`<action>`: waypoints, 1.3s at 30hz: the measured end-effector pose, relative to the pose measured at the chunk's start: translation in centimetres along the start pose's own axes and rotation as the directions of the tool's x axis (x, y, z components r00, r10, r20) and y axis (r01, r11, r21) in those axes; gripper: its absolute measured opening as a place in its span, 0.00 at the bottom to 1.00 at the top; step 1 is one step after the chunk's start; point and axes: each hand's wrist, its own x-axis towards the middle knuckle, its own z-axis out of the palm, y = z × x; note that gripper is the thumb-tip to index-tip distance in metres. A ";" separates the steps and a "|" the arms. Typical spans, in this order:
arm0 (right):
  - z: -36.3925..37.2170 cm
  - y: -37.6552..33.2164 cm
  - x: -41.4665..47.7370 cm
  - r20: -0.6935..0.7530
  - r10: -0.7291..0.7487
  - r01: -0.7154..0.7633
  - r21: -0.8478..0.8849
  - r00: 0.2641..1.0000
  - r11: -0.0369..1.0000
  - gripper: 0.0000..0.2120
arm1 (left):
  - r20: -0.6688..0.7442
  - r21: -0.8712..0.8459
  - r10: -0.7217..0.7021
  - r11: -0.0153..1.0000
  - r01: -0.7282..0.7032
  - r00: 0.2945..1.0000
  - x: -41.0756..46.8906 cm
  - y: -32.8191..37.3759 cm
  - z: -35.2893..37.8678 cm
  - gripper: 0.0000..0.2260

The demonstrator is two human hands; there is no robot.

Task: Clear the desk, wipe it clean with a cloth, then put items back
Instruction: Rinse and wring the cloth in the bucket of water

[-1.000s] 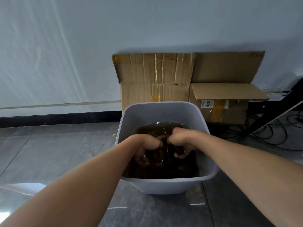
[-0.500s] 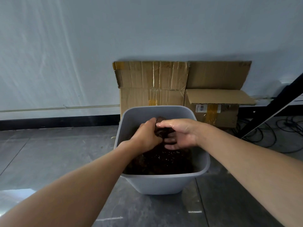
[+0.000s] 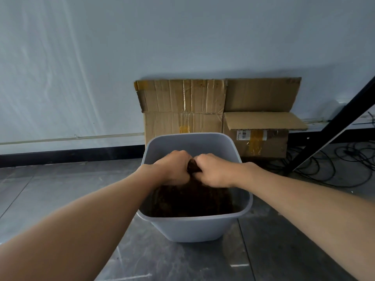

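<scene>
Both grips, left hand [image 3: 175,167] and right hand [image 3: 213,170], on dark brown bunched cloth [image 3: 192,166]

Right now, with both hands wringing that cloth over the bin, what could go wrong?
1. The dark brown cloth, gripped by left hand and right hand, may drip outside the grey plastic bin onto the glossy tiled floor.
2. Splashes might reach the black cables lying nearby.
</scene>
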 end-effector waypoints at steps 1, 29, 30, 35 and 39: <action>0.0 -0.1 0.0 0.032 0.042 -0.048 0.228 0.999 0.972 0.08 | -0.015 0.072 0.006 0.997 -0.005 1.000 -0.1 -0.1 -0.2 0.04; -0.4 -0.5 0.0 -0.041 -0.146 0.106 -0.504 0.988 0.857 0.08 | 0.346 -0.322 -0.224 0.884 0.339 0.911 0.5 0.7 -1.0 0.08; -0.3 -0.3 0.2 -0.050 -0.101 0.073 -0.398 0.994 0.914 0.09 | 0.278 -0.274 -0.208 0.919 0.285 0.938 0.5 0.7 -1.1 0.06; -1.2 0.6 0.5 0.180 0.111 -0.205 0.680 0.977 0.704 0.09 | -0.075 0.293 0.017 0.956 0.006 0.997 0.0 0.8 -1.5 0.08; -1.4 1.5 -0.3 0.351 0.003 -0.334 0.889 0.936 0.313 0.20 | -0.203 0.426 0.242 0.894 -0.137 0.949 -0.5 0.3 -1.9 0.06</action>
